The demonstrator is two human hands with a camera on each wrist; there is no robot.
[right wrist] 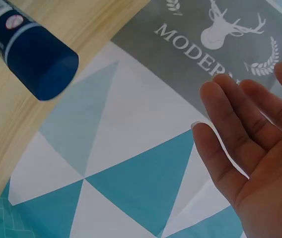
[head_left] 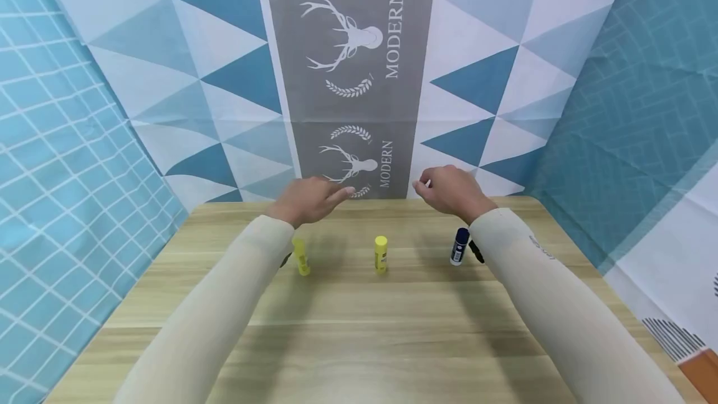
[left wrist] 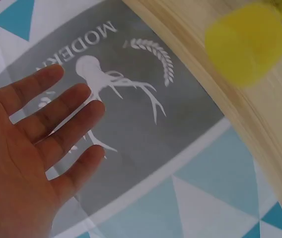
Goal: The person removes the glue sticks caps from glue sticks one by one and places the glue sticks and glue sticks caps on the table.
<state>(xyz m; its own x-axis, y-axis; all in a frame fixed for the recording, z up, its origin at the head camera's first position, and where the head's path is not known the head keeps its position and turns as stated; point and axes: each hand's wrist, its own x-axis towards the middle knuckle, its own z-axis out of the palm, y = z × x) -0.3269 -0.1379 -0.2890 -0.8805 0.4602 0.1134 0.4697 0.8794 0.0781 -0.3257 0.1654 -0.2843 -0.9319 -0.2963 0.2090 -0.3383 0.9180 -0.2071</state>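
Observation:
Three glue sticks stand spread across the wooden table. My left hand (head_left: 314,199) hovers over the far edge, beyond the left yellow glue stick (head_left: 301,257); in the left wrist view its fingers are extended and spread, holding nothing. Midway between the arms is another yellow glue stick (head_left: 381,255). On the right, a dark blue glue stick (head_left: 459,247) with a white base stands close to the right sleeve. My right hand (head_left: 453,191) is raised beyond it, fingers loosely bent and holding nothing. The blue cap (right wrist: 44,64) shows large in the right wrist view, apart from the fingers.
The light wooden table (head_left: 359,341) ends at a patterned cloth backdrop (head_left: 224,80) of blue and white triangles with a grey deer panel. A blue gridded cloth (head_left: 56,173) hangs at the left, and a teal cloth (head_left: 617,129) at the right.

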